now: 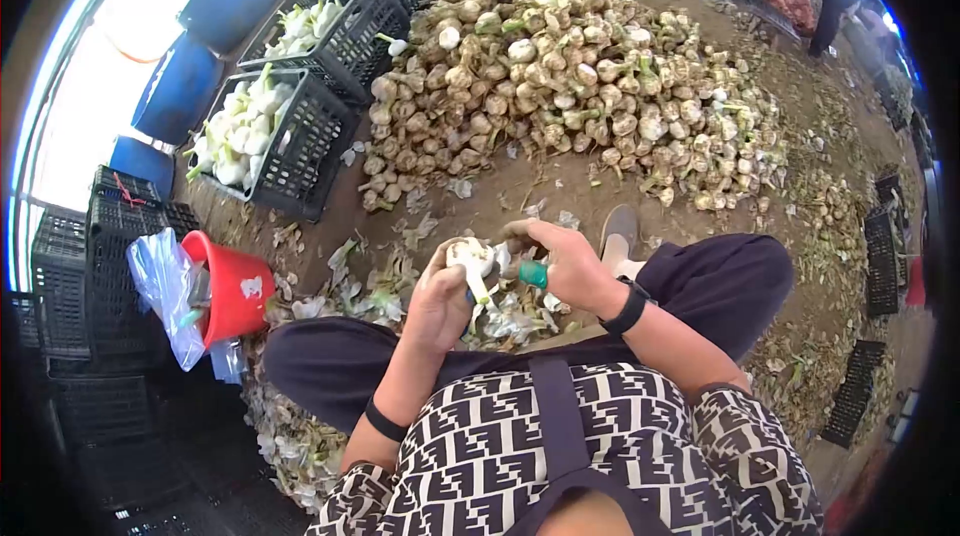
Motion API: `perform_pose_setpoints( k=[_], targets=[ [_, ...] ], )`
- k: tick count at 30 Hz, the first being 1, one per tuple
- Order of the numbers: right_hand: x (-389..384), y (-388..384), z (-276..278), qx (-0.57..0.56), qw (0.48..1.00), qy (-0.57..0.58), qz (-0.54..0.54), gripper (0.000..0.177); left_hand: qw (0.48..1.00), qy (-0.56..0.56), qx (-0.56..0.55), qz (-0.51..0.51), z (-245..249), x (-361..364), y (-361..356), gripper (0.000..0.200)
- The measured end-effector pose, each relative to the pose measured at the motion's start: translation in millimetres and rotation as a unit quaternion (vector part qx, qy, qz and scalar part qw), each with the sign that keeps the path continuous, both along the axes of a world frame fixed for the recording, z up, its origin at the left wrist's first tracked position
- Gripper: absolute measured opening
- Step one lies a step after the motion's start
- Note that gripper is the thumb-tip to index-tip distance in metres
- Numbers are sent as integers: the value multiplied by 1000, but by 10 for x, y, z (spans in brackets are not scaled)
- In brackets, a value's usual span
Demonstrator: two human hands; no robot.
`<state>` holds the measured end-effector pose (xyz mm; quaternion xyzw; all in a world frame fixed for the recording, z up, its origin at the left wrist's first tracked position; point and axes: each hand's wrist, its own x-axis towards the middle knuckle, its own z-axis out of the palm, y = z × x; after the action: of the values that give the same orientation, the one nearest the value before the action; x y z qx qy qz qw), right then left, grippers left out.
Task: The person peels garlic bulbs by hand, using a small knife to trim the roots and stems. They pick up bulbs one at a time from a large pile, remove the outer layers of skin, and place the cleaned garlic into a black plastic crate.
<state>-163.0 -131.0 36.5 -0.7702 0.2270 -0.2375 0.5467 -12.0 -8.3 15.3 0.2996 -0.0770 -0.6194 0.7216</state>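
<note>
Low over peel-strewn ground near heaped garlic, left hand pinches a bulb, right hand's grasp unclear.

The garlic bulb is white, with a short pale-green stem. It sits in the left hand, stem toward the person.

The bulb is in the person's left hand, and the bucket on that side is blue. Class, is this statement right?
Not quite: the bucket is red, not blue, as the head view shows. It is on the person's left, and the bulb is in the left hand.
</note>
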Motion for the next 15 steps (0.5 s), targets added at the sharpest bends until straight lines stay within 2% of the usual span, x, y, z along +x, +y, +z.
perform_pose_setpoints(
  k=[1,3,4,5,10,12,15],
  targets=[
    [54,30,61,-3,1000,0,1,30,996,-80,37,7,-65,3,-7,37],
    [106,58,76,-7,1000,-1,-2,28,999,-41,32,3,-36,-4,1,38],
    [124,65,44,-97,995,-2,-11,28,1000,1,25,2,-15,-1,-2,39],
    [147,71,22,-186,982,-4,-18,27,999,-11,35,7,-33,17,7,38],
    [126,117,-6,-288,957,26,-13,17,996,-38,79,5,-14,-14,45,35],
    [114,127,-5,-364,930,48,3,14,989,-85,119,18,-40,-28,42,38],
    [133,75,-31,-404,914,38,17,13,988,-75,135,-24,16,25,68,39]
  ],
)
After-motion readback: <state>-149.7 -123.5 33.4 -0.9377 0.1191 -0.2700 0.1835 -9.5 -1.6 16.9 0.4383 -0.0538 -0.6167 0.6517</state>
